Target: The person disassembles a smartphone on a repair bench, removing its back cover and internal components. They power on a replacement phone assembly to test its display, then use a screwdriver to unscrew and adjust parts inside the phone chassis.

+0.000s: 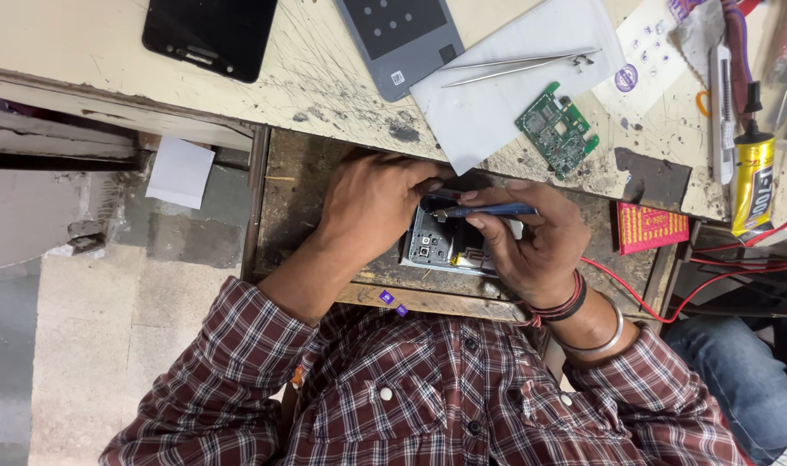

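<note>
An opened phone [434,246] with its insides showing lies in a wooden drawer [294,185] just under the bench edge. My left hand [372,203] rests over the phone's left and top side and holds it steady. My right hand [536,237] grips a thin blue-handled screwdriver [497,210], whose tip touches the top of the phone's frame. Dark and metal bangles sit on my right wrist.
On the scratched bench lie a black phone screen [210,34], a grey back cover [402,39], tweezers [518,65] on a white sheet [497,103], a green circuit board [557,129] and a yellow glue tube [751,181]. A red box [652,226], red wires [669,293] and another person's jeans-clad knee [738,371] are at the right.
</note>
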Demonstrator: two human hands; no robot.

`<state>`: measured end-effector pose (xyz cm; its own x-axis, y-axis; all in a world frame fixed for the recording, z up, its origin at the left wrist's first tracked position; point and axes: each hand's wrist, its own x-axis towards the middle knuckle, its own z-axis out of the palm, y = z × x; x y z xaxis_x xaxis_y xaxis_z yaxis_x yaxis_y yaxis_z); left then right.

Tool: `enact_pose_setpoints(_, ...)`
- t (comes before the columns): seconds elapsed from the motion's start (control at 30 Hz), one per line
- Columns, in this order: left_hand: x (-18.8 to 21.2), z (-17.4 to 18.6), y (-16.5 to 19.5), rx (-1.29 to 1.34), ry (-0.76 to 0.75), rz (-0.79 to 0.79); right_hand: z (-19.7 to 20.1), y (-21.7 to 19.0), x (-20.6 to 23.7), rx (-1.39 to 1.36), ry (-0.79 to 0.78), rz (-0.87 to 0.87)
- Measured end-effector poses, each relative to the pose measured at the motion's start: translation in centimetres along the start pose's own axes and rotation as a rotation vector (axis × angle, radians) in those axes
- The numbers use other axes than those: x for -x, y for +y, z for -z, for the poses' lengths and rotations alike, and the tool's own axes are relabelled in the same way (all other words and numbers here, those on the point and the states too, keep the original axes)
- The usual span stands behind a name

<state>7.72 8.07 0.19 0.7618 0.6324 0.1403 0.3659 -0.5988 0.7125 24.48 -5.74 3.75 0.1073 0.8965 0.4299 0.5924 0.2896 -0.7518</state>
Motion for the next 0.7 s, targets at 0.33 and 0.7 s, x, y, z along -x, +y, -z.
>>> enact_pose_setpoints(0.33, -0.1, -0.4, -0.2, -0.02, -0.038, 0.028, -0.4, -0.2, -0.6, 0.089, -0.015, 0.048)
enact_pose_setpoints(0.7, 0.0, -0.7, -0.6, 0.044, -0.003, 0.036, 0.2, -1.8, -3.2, 0.331, -0.171, 0.031)
